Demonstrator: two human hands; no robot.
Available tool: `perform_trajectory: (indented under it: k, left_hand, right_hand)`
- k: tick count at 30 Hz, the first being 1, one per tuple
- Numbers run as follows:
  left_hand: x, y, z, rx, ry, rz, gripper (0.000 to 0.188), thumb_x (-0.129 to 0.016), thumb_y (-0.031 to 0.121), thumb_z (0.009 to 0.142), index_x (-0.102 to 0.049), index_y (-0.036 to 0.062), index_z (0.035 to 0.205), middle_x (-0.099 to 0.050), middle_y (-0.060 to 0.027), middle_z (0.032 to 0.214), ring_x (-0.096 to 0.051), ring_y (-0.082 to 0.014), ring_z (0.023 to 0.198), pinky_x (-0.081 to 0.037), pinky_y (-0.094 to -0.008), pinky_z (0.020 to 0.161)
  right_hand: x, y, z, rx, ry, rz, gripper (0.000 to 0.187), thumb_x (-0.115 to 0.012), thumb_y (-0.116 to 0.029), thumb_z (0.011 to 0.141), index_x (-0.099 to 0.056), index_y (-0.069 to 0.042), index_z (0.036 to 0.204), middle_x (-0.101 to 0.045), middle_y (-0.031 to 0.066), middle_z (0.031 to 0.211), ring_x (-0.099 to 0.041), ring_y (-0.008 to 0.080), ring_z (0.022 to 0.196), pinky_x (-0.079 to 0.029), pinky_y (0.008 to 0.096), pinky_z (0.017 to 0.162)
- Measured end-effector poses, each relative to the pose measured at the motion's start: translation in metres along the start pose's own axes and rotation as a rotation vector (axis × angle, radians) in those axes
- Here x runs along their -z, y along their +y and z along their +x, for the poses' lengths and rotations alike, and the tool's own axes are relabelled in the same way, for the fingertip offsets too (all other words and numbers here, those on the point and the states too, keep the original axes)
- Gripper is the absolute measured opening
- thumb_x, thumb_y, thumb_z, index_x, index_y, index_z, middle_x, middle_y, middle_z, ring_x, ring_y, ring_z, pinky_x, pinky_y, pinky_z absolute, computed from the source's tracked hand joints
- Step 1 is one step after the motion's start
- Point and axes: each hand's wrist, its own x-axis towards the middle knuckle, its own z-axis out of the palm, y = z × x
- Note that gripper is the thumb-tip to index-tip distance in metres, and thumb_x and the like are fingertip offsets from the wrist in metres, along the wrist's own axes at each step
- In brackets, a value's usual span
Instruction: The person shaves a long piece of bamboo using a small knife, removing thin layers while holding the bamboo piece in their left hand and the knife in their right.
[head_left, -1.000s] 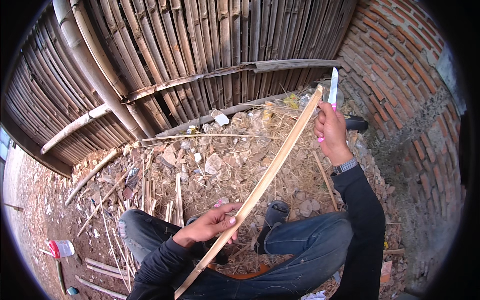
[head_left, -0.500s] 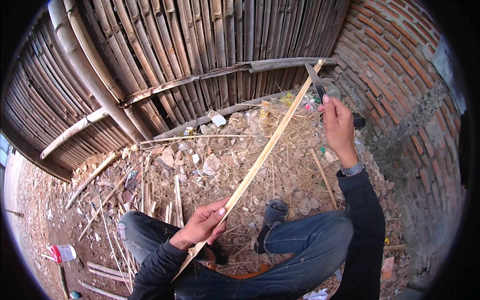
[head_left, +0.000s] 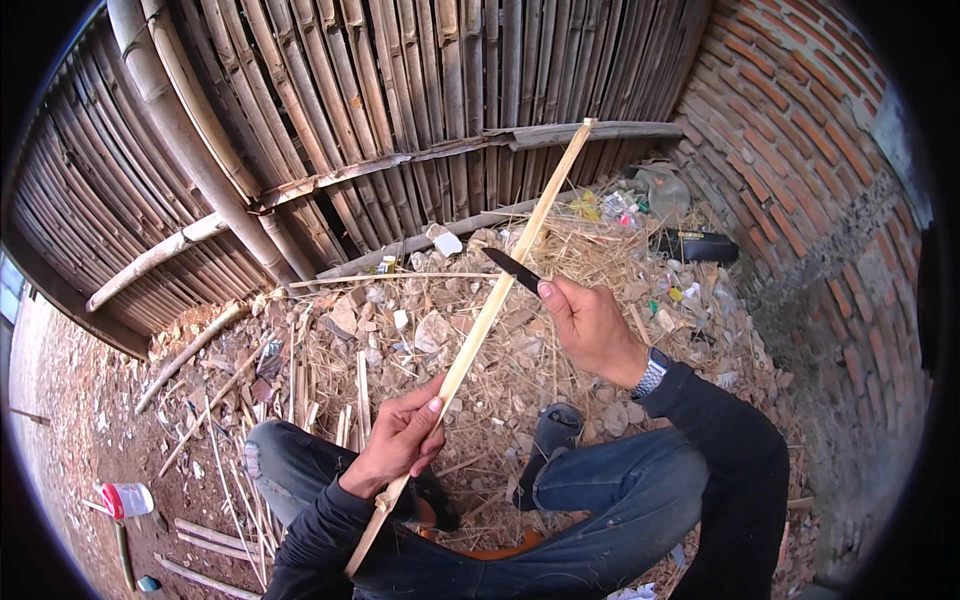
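Observation:
A long pale bamboo strip slants from my lap up toward the slatted wall. My left hand is closed around its lower part, thumb on top; below the grip a knobby node shows on the strip. In my right hand is a dark-bladed knife, its handle hidden by the fingers. The blade lies across the strip around the middle of its length, its tip pointing up and left past the strip. A metal watch sits on my right wrist.
A bamboo slat wall stands ahead, a brick wall at the right. Stones, straw and litter cover the ground. A black case lies near the bricks. More strips and a red-and-white tub are at the left.
My right hand has brought the knife down and left along the strip, from near its far end to around its middle. The strip's far end has swung left; my left hand keeps its grip.

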Motion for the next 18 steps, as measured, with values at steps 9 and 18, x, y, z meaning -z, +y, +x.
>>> perform_trajectory:
  k: [9,18]
  left_hand:
    - [0.005,0.012,0.002,-0.004,-0.052,-0.092,0.047,-0.042,0.022,0.113,-0.038,0.0102,0.159,-0.045,0.0001,0.059,-0.040,-0.0082,0.039,-0.038,-0.0222,0.039]
    - [-0.010,-0.011,-0.005,0.178,-0.274,0.076,0.045,-0.046,0.019,0.112,-0.043,0.0067,0.155,-0.061,-0.0042,0.075,-0.060,-0.0099,0.061,-0.050,-0.0239,0.055]
  right_hand:
    - [-0.028,-0.031,-0.001,-0.065,-0.149,0.350,0.039,-0.057,-0.030,0.106,-0.059,-0.001,0.081,-0.047,0.0066,0.054,-0.045,0.0126,0.050,-0.035,0.0354,0.050]
    - [0.044,0.037,0.041,-0.284,0.235,0.355,0.029,-0.069,-0.026,0.098,-0.070,0.000,0.084,-0.054,-0.0065,0.065,-0.045,0.0042,0.061,-0.036,0.0296,0.054]
